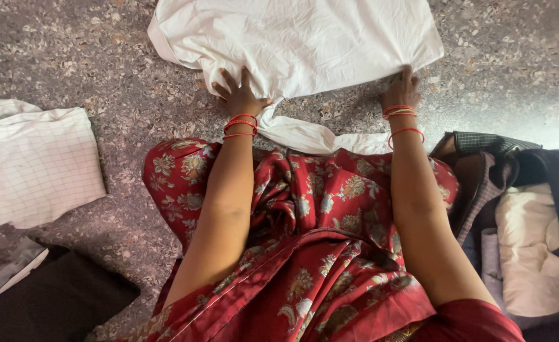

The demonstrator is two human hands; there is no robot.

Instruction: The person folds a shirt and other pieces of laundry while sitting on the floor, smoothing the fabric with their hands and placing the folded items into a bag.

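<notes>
White cloth (298, 41) on floor | L fingers (229, 81) spread flat on it | R fingers (406, 79) pinch edge

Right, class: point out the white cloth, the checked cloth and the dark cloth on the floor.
White cloth (305, 38), head view, middle of its flat part.
Checked cloth (32, 164), head view, centre of the folded piece.
Dark cloth (58, 301), head view, middle of its top.

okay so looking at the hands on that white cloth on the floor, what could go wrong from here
The white cloth garment lies directly on the speckled stone floor, so it may pick up dust. A loose part of it trails toward the red floral fabric between the left hand and right hand; it could bunch into an uneven crease. The heap of dark and cream clothes sits close beside the right arm and might get knocked over.
</notes>
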